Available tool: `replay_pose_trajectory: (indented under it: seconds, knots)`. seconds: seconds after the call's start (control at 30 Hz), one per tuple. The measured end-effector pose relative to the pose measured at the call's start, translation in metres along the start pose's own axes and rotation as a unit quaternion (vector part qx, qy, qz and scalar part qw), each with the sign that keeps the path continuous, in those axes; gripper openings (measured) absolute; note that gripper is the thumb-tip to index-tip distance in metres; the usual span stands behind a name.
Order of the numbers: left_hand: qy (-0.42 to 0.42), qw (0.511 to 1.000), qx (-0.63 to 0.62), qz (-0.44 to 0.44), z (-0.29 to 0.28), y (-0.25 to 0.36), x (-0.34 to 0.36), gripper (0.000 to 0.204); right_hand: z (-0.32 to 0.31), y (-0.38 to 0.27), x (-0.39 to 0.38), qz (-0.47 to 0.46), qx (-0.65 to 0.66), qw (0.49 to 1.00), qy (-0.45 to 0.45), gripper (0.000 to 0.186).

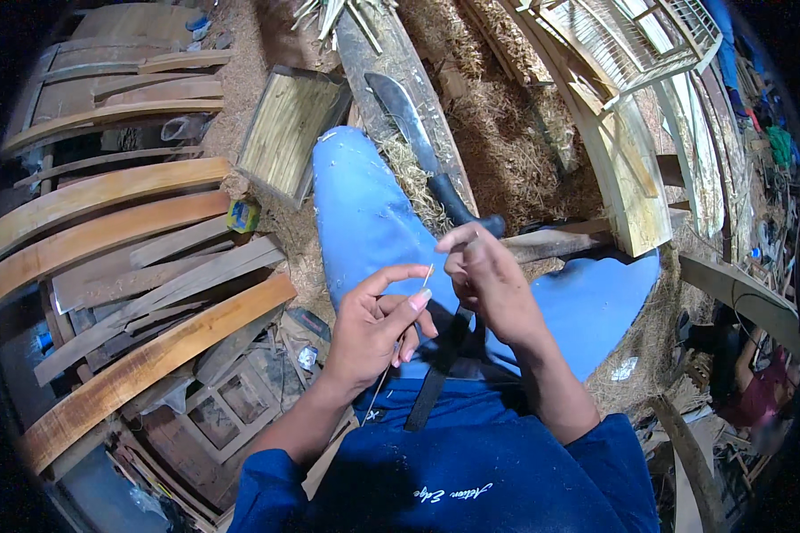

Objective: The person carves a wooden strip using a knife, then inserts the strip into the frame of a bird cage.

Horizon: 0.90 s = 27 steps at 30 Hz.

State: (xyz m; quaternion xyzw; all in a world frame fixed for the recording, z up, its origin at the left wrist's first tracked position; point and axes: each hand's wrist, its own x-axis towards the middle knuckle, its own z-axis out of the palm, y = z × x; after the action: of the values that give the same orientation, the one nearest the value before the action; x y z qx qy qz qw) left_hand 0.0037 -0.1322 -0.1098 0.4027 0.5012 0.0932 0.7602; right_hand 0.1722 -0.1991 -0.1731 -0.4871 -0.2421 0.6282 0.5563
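Observation:
My left hand [384, 324] pinches a thin pale stick [429, 274] between thumb and forefinger, its tip pointing up. Below that hand a thin line runs down toward my shirt; I cannot tell if it is the same stick. My right hand [492, 289] is raised just beside it, fingers curled and slightly blurred. Whatever they may hold is hidden. Beyond both hands, a machete [404, 115] with a black handle lies along a wooden plank [364, 53], the handle end near my right hand. Fine shavings [415, 182] are heaped beside its blade.
Curved wooden boards [107, 206] are stacked at the left, near a wooden block [289, 133]. A slatted frame [631, 40] stands at the upper right. Wood shavings [507, 133] cover the floor. Another person [760, 391] is at the far right.

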Motion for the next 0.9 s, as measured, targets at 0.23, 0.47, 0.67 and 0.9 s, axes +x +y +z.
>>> replay_pose_trajectory:
  seconds: [0.23, 0.47, 0.67, 0.9]
  knots:
    - [0.004, 0.998, -0.055, 0.008, 0.002, -0.004, -0.003, 0.031, -0.003, -0.016, -0.024, 0.009, 0.174, 0.983, 0.062, 0.028]
    - [0.009, 0.997, -0.074, 0.003, 0.002, -0.004, -0.009, 0.028, 0.010, -0.024, -0.031, -0.085, -0.111, 0.988, 0.063, 0.033]
    - [0.014, 0.993, -0.110, 0.030, 0.005, -0.006, -0.011, 0.022, 0.015, -0.026, -0.031, -0.118, -0.184, 0.973, 0.077, 0.039]
    - [0.008, 0.994, -0.103, 0.031, -0.001, -0.011, -0.011, 0.018, 0.014, -0.025, -0.031, -0.157, -0.217, 0.961, 0.073, 0.043]
